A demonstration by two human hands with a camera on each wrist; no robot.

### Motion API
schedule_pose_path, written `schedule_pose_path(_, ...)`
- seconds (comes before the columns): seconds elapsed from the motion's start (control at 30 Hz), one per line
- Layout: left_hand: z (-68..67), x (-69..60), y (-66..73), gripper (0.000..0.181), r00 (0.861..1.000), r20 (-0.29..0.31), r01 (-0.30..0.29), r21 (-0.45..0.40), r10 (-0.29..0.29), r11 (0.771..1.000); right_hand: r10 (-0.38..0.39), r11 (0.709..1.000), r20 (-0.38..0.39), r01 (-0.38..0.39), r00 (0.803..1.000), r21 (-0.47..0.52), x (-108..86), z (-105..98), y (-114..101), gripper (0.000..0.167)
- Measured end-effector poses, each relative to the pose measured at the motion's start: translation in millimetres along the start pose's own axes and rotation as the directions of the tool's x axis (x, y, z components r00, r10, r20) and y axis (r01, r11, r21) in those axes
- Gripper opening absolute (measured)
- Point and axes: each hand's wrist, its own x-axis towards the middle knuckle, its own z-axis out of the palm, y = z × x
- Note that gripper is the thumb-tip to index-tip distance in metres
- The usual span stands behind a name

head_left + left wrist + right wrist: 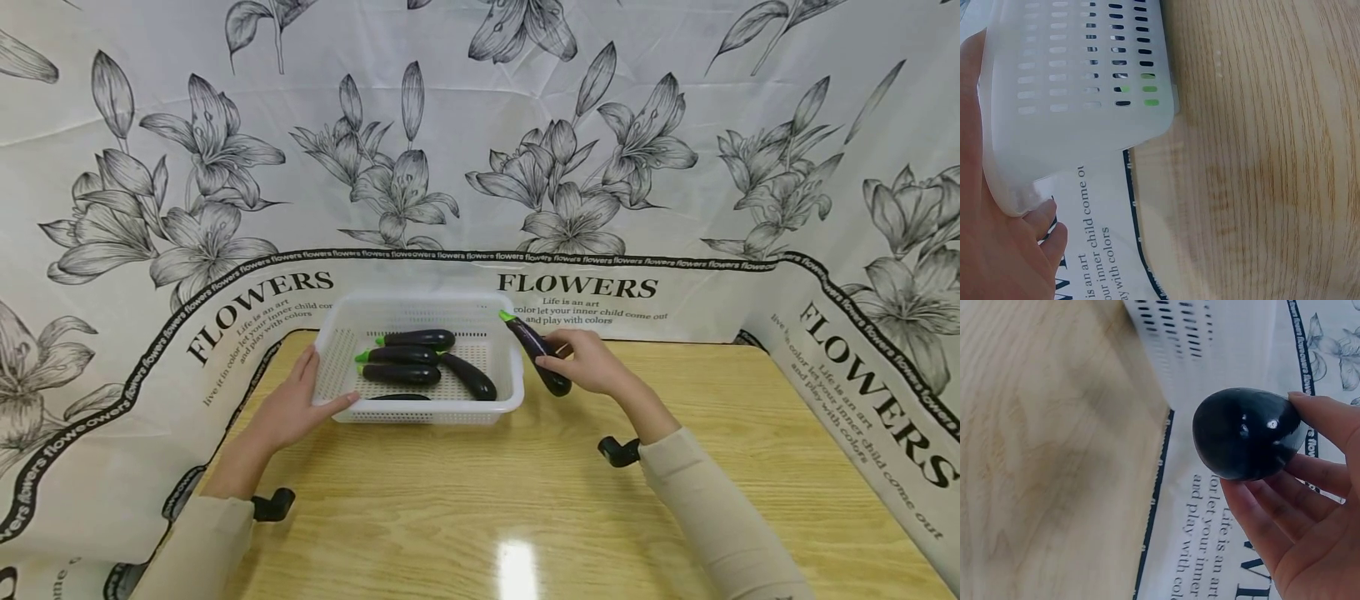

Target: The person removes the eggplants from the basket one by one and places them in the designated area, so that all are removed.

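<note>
A white perforated plastic basket (442, 407) stands at the back of the table. Inside lie several dark eggplants (401, 355) with green stem ends, one partly hidden behind the front wall. My left hand (288, 410) holds the basket's left front corner, its thumb along the front rim; in the left wrist view, fingers reach round the basket wall (1079, 134). Just right of the basket, my right hand (588, 360) grips another eggplant (534, 340), tilted with its green end at the right rim. The right wrist view shows that eggplant's rounded dark end (1244, 434) between thumb and fingers.
The wooden table (450, 500) stretches in front of the basket and to the right. A white cloth (465, 183) printed with flowers and lettering hangs behind and along both sides. Small black devices (618, 451) sit at both wrists.
</note>
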Motion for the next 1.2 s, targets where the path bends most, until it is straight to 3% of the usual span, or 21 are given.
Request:
schedule_pose_path(0.27, 1.6, 0.6, -1.3, 0.118, 1.000, -0.007, 0.000, -0.001, 0.000, 1.000, 0.100, 0.995, -0.022, -0.100, 0.995, 0.009, -3.3, 6, 20, 0.043)
schedule_pose_path(0.6, 1.0, -0.3, -0.8, 0.117, 1.000, -0.010, -0.001, 0.001, 0.001, 1.000, 0.248, 0.968, -0.040, -0.249, 0.968, -0.033, -0.2, 23, 38, 0.046)
schedule_pose_path(0.8, 0.9, 0.1, -0.5, 0.117, 1.000, -0.006, -0.003, 0.000, 0.003, 1.000, 0.299, 0.949, -0.035, -0.301, 0.954, -0.096, 1.7, 34, 47, 0.048)
schedule_pose_path(1.2, 1.1, 0.1, 0.0, 0.117, 1.000, -0.003, 0.006, 0.010, -0.006, 1.000, 0.365, 0.924, -0.032, -0.366, 0.931, -0.111, 7.4, 47, 50, 0.045)
